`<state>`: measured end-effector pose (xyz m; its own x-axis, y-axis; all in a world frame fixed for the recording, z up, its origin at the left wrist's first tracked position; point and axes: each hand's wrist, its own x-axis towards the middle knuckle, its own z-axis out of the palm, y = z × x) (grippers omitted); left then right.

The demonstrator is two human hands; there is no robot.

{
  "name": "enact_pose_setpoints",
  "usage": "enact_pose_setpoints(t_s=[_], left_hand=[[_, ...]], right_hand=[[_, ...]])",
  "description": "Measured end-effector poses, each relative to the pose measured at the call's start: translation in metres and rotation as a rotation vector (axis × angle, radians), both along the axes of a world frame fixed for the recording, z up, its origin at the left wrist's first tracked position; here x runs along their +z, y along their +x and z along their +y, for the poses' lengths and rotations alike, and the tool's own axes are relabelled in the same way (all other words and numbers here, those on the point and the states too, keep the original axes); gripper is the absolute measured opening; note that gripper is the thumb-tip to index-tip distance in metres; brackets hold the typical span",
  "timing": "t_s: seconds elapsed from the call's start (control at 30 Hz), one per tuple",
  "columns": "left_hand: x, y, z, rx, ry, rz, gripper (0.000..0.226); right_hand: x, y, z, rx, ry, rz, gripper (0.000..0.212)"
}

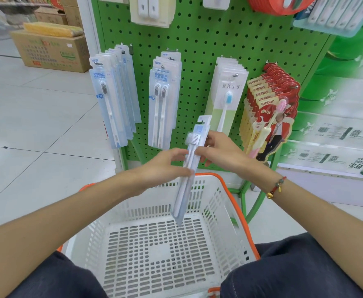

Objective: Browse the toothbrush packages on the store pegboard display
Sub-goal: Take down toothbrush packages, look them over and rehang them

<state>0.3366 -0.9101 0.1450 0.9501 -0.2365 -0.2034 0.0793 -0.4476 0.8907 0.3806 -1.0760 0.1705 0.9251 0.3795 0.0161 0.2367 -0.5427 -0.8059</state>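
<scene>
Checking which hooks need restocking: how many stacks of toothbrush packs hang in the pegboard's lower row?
4: far-left stack, two-brush stack, blue-bristle stack, red canban stack. More hang above, cropped.

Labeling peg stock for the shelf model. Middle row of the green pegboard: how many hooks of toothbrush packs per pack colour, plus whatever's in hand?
Blue packs: 2 hooks
White and pale green packs: 1 hook
Red packs: 1 hook
Pack held over the basket, in left hand and right hand: 1
Total: 4 hooks on the pegboard, 1 pack in hand
</scene>
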Motion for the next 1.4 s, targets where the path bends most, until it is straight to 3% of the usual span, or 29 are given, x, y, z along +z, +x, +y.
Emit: enact_pose_setpoints(t_s=[0.03,0.1,0.2,0.33,0.53,0.73,0.87,1.03,1.2,1.4], left_hand=[[-0.001,-0.002,-0.003,-0.042,0.019,0.002,0.061],[-0.001,-0.005,-0.006,-0.067,-0.001,-0.007,0.062],[-0.001,-0.006,-0.009,-0.036,-0.090,-0.108,0.040],[-0.002,-0.003,-0.008,-0.005,-0.151,-0.177,0.029],[0.001,-0.003,-0.005,-0.013,-0.304,-0.084,0.034],[0.001,-0.005,-0.002,-0.048,-0.325,-0.067,0.037],[0.001,-0.004,0.002,-0.018,-0.335,-0.060,0.036],[0.003,-0.001,0.004,0.068,-0.373,-0.047,0.030],[0.003,-0.001,0.006,0.094,-0.340,-0.063,0.027],[-0.002,-0.001,0.004,0.145,-0.364,-0.048,0.029]], right_hand=[[-0.001,-0.001,0.001,0.002,-0.011,0.013,0.026],[-0.004,-0.001,0.003,-0.016,-0.001,0.063,0.054],[-0.005,-0.001,0.004,-0.034,0.102,0.175,0.083],[-0.002,-0.003,0.005,-0.063,0.192,0.216,0.075],[-0.003,0.003,0.003,-0.204,-0.123,-0.071,0.063],[-0.005,0.008,-0.002,-0.187,-0.088,-0.096,0.056],[-0.002,0.011,-0.009,-0.208,0.055,-0.109,0.041],[0.003,0.012,-0.012,-0.249,0.210,-0.076,0.039],[0.001,0.010,-0.010,-0.200,0.215,-0.086,0.037],[-0.007,0.012,-0.011,-0.056,0.033,-0.077,0.025]])
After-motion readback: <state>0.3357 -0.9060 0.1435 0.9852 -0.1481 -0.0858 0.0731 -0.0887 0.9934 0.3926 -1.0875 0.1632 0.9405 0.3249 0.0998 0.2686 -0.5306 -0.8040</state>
